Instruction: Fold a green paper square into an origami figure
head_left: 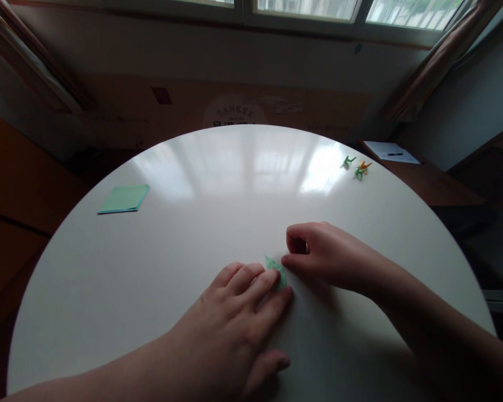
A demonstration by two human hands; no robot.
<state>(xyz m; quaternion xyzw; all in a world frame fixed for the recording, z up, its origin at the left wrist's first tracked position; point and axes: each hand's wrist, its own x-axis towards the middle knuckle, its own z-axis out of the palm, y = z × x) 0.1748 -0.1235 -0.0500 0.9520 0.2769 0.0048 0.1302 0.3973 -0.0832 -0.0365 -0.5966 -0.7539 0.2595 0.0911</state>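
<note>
A small piece of folded green paper (276,272) lies on the white round table, its pointed tip facing away from me. My left hand (238,312) rests palm down with fingers stretched out, its fingertips pressing the paper against the tabletop and covering part of it. My right hand (322,251) is curled into a loose fist at the paper's upper right. Its thumb tip is at the paper's edge; whether it touches I cannot tell. Nothing shows between the right fingers.
A stack of green and blue square paper (123,199) lies on the table's left side. Small green and orange folded paper figures (362,168) stand at the far right. Beyond the table's right edge, a white sheet with a dark pen (395,154) lies on a brown surface.
</note>
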